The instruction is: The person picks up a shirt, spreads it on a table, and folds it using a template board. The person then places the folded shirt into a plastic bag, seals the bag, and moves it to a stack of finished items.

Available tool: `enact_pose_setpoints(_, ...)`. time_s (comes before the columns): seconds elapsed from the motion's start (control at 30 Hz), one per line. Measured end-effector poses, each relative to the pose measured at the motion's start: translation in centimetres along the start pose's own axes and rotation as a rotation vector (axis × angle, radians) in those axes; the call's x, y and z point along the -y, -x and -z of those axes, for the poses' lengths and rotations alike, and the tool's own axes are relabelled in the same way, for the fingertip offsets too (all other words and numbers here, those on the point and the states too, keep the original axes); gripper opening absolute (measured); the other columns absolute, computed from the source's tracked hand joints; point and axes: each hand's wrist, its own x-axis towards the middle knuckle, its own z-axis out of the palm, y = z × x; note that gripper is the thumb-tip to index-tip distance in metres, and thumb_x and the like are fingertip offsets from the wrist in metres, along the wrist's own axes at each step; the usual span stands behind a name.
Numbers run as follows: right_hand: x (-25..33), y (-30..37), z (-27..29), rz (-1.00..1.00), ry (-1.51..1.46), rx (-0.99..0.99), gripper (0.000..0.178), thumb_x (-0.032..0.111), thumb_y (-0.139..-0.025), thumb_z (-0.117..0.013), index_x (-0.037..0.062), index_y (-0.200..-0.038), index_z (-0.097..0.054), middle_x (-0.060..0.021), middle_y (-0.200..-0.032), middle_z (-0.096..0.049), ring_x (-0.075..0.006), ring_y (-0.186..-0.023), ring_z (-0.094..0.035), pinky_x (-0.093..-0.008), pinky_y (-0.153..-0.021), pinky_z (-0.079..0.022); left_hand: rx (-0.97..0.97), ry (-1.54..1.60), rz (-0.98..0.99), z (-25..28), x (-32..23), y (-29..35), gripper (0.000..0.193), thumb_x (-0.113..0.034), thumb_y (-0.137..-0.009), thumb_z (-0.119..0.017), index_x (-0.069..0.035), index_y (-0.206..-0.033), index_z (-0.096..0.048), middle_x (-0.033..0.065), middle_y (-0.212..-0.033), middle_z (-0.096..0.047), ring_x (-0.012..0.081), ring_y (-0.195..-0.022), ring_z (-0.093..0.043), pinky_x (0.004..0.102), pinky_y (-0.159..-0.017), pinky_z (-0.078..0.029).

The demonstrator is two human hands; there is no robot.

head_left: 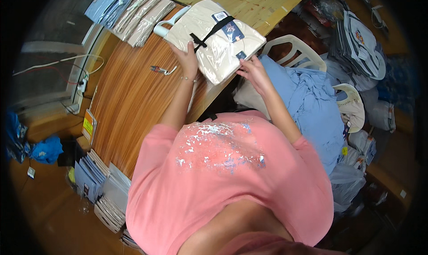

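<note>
A folded cream garment in a clear plastic bag [218,36] lies on the wooden table [129,90], with a black strap and a dark tag across its top. My left hand [188,59] rests on the bag's near left edge, fingers spread on the plastic. My right hand [250,70] pinches the bag's near right corner at the table edge. A white hanger [168,24] pokes out from under the bag's left side.
Stacks of bagged blue and beige garments [133,10] lie at the table's far left. A small red-tipped tool [161,69] lies on the wood. A white plastic chair [294,50] holds loose blue cloth [312,103]. More packets [96,183] sit on the floor at left.
</note>
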Motion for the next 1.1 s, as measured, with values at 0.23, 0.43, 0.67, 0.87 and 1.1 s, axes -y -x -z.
enact_pose_setpoints(0.23, -1.2, -2.5, 0.9, 0.257, 0.132, -0.337, 0.034, 0.026, -0.089, -0.054, 0.0060, -0.116, -0.047, -0.0071, -0.104, -0.056, -0.0149, -0.092, -0.052, -0.0329, -0.073, -0.045, -0.045, 0.265, 0.225, -1.5, 0.4, 0.7, 0.075, -0.008, -0.087, -0.053, 0.010, -0.139, -0.003, 0.0277, -0.143, -0.018, 0.0325, -0.131, -0.024, 0.0357, -0.109, -0.016)
enact_pose_setpoints(0.43, -0.6, -6.9, 3.0, 0.247, 0.167, -0.476, 0.054, 0.030, -0.085, -0.061, -0.0013, -0.122, -0.038, -0.0099, -0.097, -0.058, -0.0148, -0.080, -0.055, -0.0331, -0.063, -0.046, -0.018, 0.298, 0.327, -1.1, 0.6, 0.3, 0.077, -0.014, -0.087, -0.056, 0.008, -0.139, -0.004, 0.0278, -0.140, -0.022, 0.0334, -0.129, -0.027, 0.0375, -0.108, -0.020)
enact_pose_setpoints(0.67, -1.6, -0.3, 2.8, 0.233, 0.285, -0.603, 0.068, 0.047, -0.084, -0.057, 0.0056, -0.133, -0.033, -0.0071, -0.095, -0.058, -0.0142, -0.081, -0.055, -0.0326, -0.071, -0.045, 0.187, -0.789, 0.162, 9.8, 1.3, 4.2, 0.066, -0.033, -0.090, -0.049, 0.005, -0.138, -0.024, 0.0327, -0.144, -0.005, 0.0446, -0.135, -0.007, 0.0570, -0.107, -0.008)
enact_pose_setpoints(0.87, -9.6, 9.4, 6.8, 0.028, 0.102, -0.603, 0.036, 0.035, -0.088, -0.052, 0.0132, -0.116, -0.048, -0.0024, -0.093, -0.057, -0.0123, -0.082, -0.055, -0.0310, -0.070, -0.043, 0.347, -0.952, 0.034, 10.1, 8.5, 0.7, 0.067, -0.032, -0.090, -0.045, 0.007, -0.139, -0.020, 0.0255, -0.149, -0.004, 0.0372, -0.139, -0.002, 0.0614, -0.106, -0.007)
enact_pose_setpoints(1.1, -13.3, 14.8, 11.1, -0.111, 0.125, -0.625, 0.026, 0.031, -0.088, -0.051, 0.0158, -0.109, -0.053, -0.0003, -0.093, -0.057, -0.0111, -0.082, -0.055, -0.0308, -0.071, -0.042, 0.370, 0.103, 0.210, 7.6, 10.9, -7.7, 0.053, 0.006, -0.085, -0.040, 0.001, -0.134, -0.019, 0.0228, -0.137, -0.029, 0.0323, -0.126, -0.034, 0.0441, -0.107, -0.027)
